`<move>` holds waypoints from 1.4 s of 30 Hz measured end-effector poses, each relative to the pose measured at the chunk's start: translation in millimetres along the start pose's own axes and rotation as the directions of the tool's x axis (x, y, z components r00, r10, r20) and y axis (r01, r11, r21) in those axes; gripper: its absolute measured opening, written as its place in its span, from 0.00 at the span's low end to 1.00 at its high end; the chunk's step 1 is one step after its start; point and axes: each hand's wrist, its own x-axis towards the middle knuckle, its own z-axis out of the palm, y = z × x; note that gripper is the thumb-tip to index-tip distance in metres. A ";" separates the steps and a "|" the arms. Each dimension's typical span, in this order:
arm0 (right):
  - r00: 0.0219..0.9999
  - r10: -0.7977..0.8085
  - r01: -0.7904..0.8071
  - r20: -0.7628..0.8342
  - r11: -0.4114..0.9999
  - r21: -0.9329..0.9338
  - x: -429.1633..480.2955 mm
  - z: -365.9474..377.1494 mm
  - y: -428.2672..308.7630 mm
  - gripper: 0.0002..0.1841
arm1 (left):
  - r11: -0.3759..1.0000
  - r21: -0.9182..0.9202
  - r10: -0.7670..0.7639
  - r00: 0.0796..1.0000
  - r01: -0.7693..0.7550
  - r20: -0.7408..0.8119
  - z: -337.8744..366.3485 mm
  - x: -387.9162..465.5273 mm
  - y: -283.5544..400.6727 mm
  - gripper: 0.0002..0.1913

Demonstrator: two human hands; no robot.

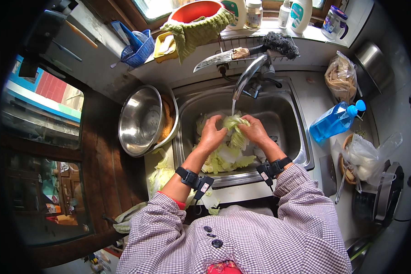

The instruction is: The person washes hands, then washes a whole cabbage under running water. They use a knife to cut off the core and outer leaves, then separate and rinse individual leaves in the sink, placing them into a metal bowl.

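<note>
Water runs from the chrome faucet (248,73) onto a pale green cabbage leaf (235,123) above the stainless steel sink (287,102). My right hand (256,131) grips that leaf at its right side, thumb and fingers pinching the edge. Just left of the leaf, my left hand (212,132) is spread, thumb apart from the curved fingers; whether its thumb touches the leaf is hard to see. Below both hands, torn cabbage leaves (224,159) lie heaped in the sink's left half.
Left of the sink, a steel bowl (140,120) leans inside a pale basin (174,128). More cabbage (161,173) lies on the counter's left front. A blue soap bottle (332,121) stands at the right. Behind the faucet, a knife (215,60) rests on a wire rack (239,41).
</note>
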 end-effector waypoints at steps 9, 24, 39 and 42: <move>0.901 -0.312 0.270 0.301 0.947 0.172 -9.6 -4.3 -64.2 0.15 | 0.948 -0.031 0.299 0.852 -0.317 0.429 -32.2 20.7 21.0 0.23; 0.984 0.176 -0.146 -0.003 0.826 0.544 -4.8 21.3 -45.1 0.23 | 0.998 -0.063 0.003 0.991 0.006 0.137 -39.6 35.6 16.0 0.14; 0.934 0.309 -0.333 0.178 0.578 0.745 -6.1 7.3 -40.7 0.14 | 0.913 -0.251 -0.231 0.914 0.323 0.335 -9.9 19.5 9.9 0.14; 0.918 0.354 -0.376 0.178 0.638 0.672 -6.7 1.9 -41.4 0.14 | 0.948 -0.110 -0.250 0.914 0.298 0.321 -8.3 16.9 13.5 0.17</move>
